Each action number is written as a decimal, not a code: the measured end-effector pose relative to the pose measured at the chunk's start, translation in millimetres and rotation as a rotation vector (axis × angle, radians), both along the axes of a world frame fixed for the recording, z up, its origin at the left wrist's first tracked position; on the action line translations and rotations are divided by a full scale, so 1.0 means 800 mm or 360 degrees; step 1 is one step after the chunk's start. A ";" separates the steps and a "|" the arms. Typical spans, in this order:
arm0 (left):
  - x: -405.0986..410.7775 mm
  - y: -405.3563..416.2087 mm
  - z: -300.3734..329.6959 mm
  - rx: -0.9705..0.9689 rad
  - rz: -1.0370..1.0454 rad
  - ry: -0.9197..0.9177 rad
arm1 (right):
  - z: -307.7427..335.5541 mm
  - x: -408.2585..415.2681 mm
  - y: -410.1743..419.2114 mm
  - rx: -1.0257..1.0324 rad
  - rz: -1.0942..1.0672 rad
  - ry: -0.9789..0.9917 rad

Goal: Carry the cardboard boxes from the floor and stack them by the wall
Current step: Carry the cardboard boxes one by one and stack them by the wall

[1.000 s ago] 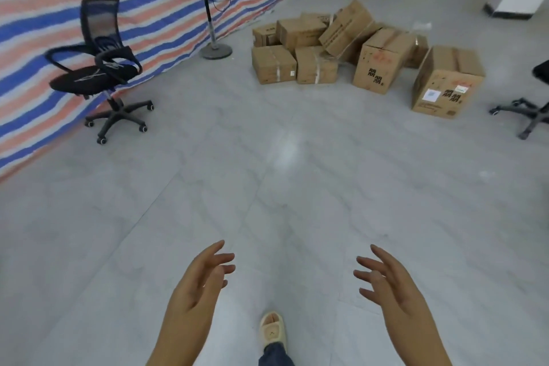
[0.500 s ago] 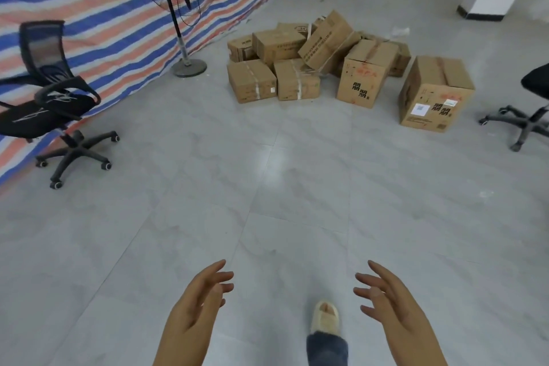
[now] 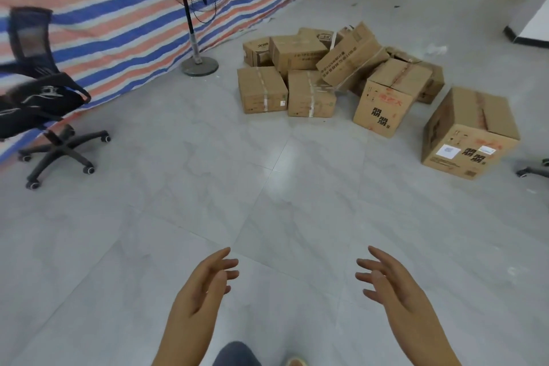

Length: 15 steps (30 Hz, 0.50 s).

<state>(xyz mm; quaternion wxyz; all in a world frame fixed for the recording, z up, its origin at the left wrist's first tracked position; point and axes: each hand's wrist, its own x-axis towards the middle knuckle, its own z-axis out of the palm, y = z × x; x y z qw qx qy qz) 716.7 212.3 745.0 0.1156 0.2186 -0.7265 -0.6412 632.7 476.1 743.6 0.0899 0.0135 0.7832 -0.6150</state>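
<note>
While both hands hang empty over the grey floor tiles [image 3: 178, 217], the left hand [image 3: 199, 291] and right hand [image 3: 392, 285] keep relaxed, spread fingers. Cardboard boxes [image 3: 341, 74] lie heaped ahead beside the striped tarp [image 3: 104, 24].

Even, soft daylight with faint shadows. A pale glare patch sits on the floor tiles [image 3: 285, 163]. The office chair [image 3: 38, 98] at left is motion-blurred, and edges bow from wide-angle distortion.

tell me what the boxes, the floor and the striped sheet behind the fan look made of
Boxes: brown cardboard, matte, taped seams and printed sides.
Floor: large grey tiles, probably polished stone or ceramic; grout lines and a glossy light reflection.
Striped sheet: likely woven plastic tarpaulin; it hangs in soft wrinkles.
</note>
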 end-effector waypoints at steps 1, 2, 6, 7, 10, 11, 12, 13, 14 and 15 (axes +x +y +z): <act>-0.014 -0.002 -0.002 0.0002 0.0023 -0.0025 | -0.002 -0.020 -0.003 0.0007 0.0023 -0.0019; -0.028 -0.006 -0.005 0.0003 0.0057 -0.0053 | -0.004 -0.040 -0.009 0.0018 0.0047 -0.0035; -0.101 -0.040 -0.018 0.0021 0.0191 -0.0177 | -0.018 -0.124 -0.048 0.0052 0.0122 -0.0095; -0.123 -0.049 -0.022 0.0019 0.0193 -0.0199 | -0.024 -0.146 -0.059 0.0058 0.0140 -0.0113; -0.198 -0.081 -0.029 0.0027 0.0194 -0.0194 | -0.036 -0.217 -0.100 0.0062 0.0156 -0.0138; -0.227 -0.097 -0.029 0.0033 0.0194 -0.0183 | -0.037 -0.245 -0.117 0.0058 0.0157 -0.0135; -0.257 -0.114 -0.029 0.0036 0.0187 -0.0176 | -0.038 -0.274 -0.135 0.0054 0.0156 -0.0127; -0.286 -0.134 -0.027 0.0034 0.0172 -0.0170 | -0.037 -0.302 -0.154 0.0050 0.0151 -0.0116; -0.315 -0.154 -0.023 0.0027 0.0157 -0.0159 | -0.034 -0.331 -0.173 0.0033 0.0144 -0.0104; -0.344 -0.175 -0.017 0.0019 0.0152 -0.0139 | -0.029 -0.360 -0.193 0.0013 0.0145 -0.0088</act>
